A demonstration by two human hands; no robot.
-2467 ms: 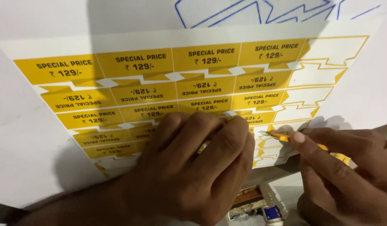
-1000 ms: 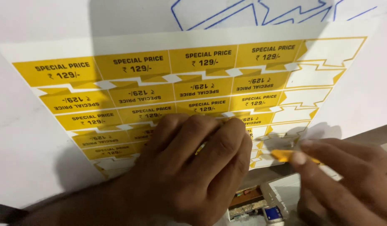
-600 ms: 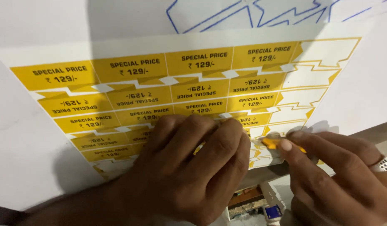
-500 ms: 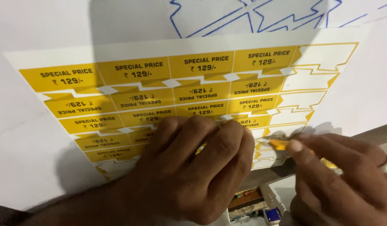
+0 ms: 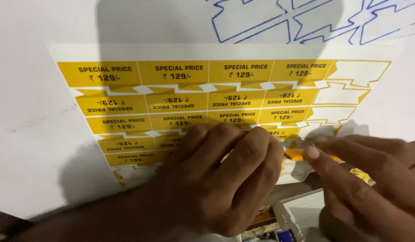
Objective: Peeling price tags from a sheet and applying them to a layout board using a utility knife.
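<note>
Left of both hands, a white work surface (image 5: 28,134) lies under everything, with a shadow falling across it near the left wrist. On it rests the sticker sheet (image 5: 180,103), a white backing printed with rows of yellow price labels; it spreads away from the hands toward the far edge, and its near rows run under the left palm.

The left hand (image 5: 216,188) lies flat on the sheet's near part, fingers (image 5: 243,157) close together and pointing away and to the right, wrist coming in from the lower left. It grips nothing; judging by the spread palm and its weight on the paper, it seems placed to keep the sheet from shifting or lifting.

Just right of those fingertips sits a small yellow label piece (image 5: 297,154), touching the tip of the right hand's forefinger. The right hand (image 5: 373,179) comes in from the lower right, its fingers stretched toward the left hand and drawn narrow at the tips, apparently pinching or lifting that piece off the backing at the sheet's near right corner; whether the thumb closes on it from below cannot be told.

Beyond the right hand, the sheet's right column shows empty white outlines (image 5: 358,74) where labels are gone. Farther off lies another sheet with blue outlines (image 5: 315,22).
</note>
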